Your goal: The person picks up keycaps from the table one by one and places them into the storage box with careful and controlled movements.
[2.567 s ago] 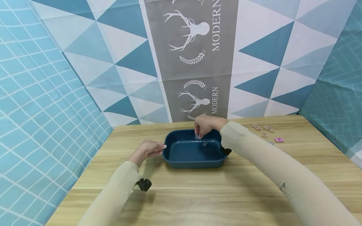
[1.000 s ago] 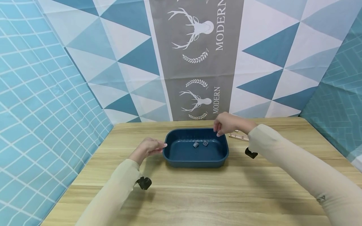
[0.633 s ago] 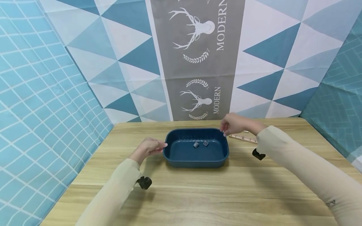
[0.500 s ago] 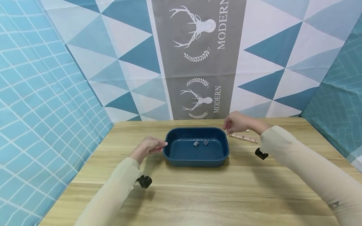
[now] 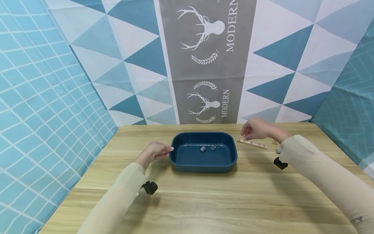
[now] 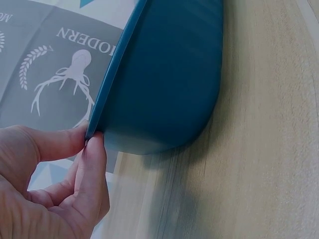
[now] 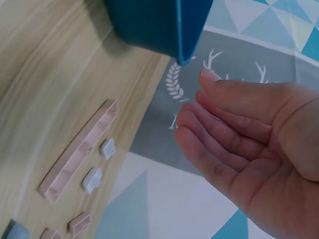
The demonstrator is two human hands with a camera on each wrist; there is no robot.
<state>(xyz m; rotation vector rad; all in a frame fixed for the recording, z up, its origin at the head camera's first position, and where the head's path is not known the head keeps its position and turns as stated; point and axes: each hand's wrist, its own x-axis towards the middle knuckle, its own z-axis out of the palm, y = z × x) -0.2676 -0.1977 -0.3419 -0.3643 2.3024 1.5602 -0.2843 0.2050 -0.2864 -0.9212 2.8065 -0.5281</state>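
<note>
A dark blue rectangular basin (image 5: 204,169) stands on the wooden table, with two small grey blocks, one on the left (image 5: 203,149) and one on the right (image 5: 213,148), lying on its floor. My left hand (image 5: 155,150) pinches the basin's left rim between thumb and forefinger, as the left wrist view shows closely. Beyond the basin's right side, my right hand (image 5: 254,129) hovers with loosely bent fingers and nothing between them. Below it lies a long, narrow beige block (image 5: 258,145) with hollows along its length.
Near the long block, the right wrist view shows two small white pieces, one nearer the basin (image 7: 107,148) and one farther along (image 7: 92,180), plus a short pinkish block (image 7: 79,225). A grey-blue piece (image 5: 278,151) sits by the right wrist. A patterned cloth wall (image 5: 163,107) rises behind the table.
My right hand held a small grey block inside the basin; that block now lies on the basin floor. The hand has moved out over the rim to the right. My left hand keeps its grip.
</note>
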